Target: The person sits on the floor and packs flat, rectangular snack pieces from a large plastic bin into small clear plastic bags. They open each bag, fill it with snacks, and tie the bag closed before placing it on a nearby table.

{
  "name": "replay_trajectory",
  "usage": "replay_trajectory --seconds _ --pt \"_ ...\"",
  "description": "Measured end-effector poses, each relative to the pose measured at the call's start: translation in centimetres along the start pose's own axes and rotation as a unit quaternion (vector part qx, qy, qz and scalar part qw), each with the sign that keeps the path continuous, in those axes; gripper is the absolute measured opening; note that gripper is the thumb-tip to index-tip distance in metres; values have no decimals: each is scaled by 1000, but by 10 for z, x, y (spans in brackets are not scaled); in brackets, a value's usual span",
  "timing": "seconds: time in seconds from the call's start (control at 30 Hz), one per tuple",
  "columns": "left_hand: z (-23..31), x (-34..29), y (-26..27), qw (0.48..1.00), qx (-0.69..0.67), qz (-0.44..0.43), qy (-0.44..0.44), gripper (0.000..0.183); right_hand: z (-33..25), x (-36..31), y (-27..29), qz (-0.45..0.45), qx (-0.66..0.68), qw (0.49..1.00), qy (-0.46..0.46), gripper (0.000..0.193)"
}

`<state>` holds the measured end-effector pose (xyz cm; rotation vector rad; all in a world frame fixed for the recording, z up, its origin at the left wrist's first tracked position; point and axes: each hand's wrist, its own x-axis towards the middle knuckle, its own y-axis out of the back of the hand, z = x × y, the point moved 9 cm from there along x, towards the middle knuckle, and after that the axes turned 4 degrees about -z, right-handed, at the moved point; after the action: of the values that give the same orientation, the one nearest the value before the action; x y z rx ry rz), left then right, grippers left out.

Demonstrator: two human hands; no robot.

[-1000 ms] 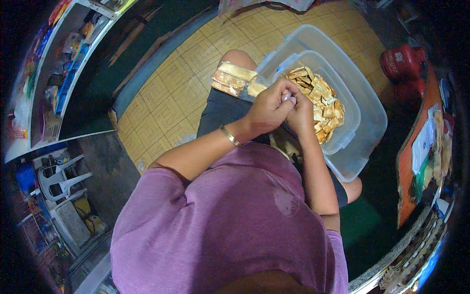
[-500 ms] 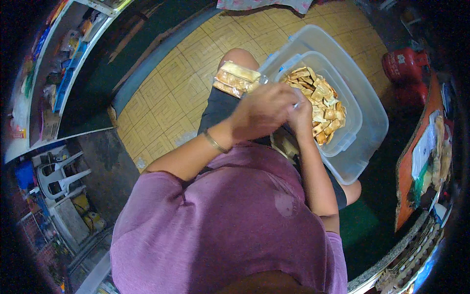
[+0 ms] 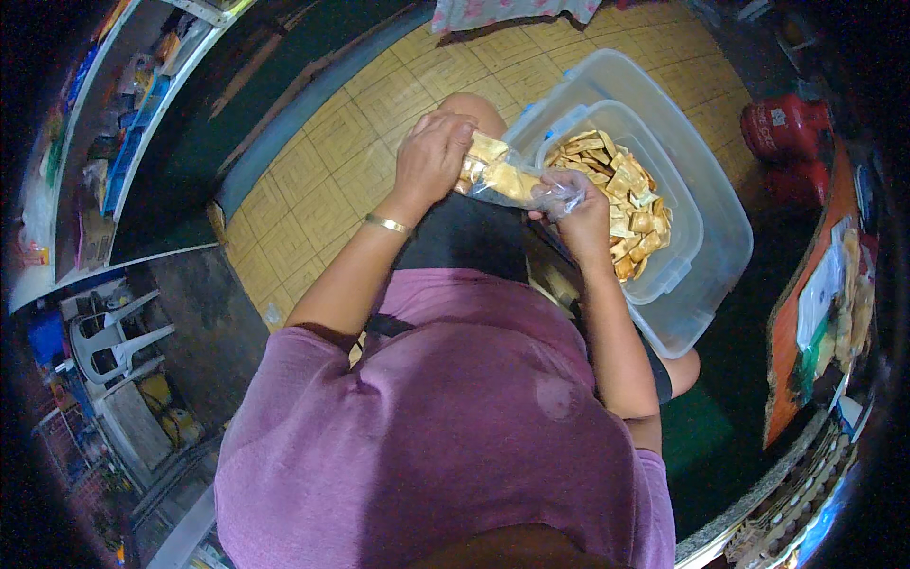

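At the left, well apart from your work, stood a white plastic chair (image 3: pixel 95 353). Nearer the middle, your left grip (image 3: pixel 434 159) was closed around the far-left part of a clear bag (image 3: pixel 512 178), back of the hand up, fingers partly hidden — presumably to steady the heavier, filled end. The bag lay slantwise over your left thigh, in dark shorts (image 3: pixel 464 237), which probably served as a low support just under it. Flat golden pieces showed through the film.

On the right, your right grip (image 3: pixel 585 213) was closed on the bag's other end, pinching loose, crumpled film there; holding both ends apart likely kept the bag drawn out rather than sagging. Whether that end was sealed, you could not have told from this view.

Just right of that hand, a heap of similar golden pieces (image 3: pixel 627 194) filled part of a smaller clear tub (image 3: pixel 694 213), which sat inside a larger clear tub (image 3: pixel 730 232) — nested, perhaps, to catch crumbs, and set between your knees within easy reach. Farther right, apart from the tubs, stood red rounded containers (image 3: pixel 782 130).
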<state>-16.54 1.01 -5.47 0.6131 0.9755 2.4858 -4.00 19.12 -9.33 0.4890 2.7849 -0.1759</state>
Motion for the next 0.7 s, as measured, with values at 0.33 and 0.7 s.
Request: replay_trajectory --seconds 0.33,0.7 --pt "-1 -10 11 990 3 53 -129 38 -3 1 -15 -53 -14 998 -3 16" --pt "4 -3 6 992 -41 34 -117 50 -1 7 -26 -30 77 996 14 20"
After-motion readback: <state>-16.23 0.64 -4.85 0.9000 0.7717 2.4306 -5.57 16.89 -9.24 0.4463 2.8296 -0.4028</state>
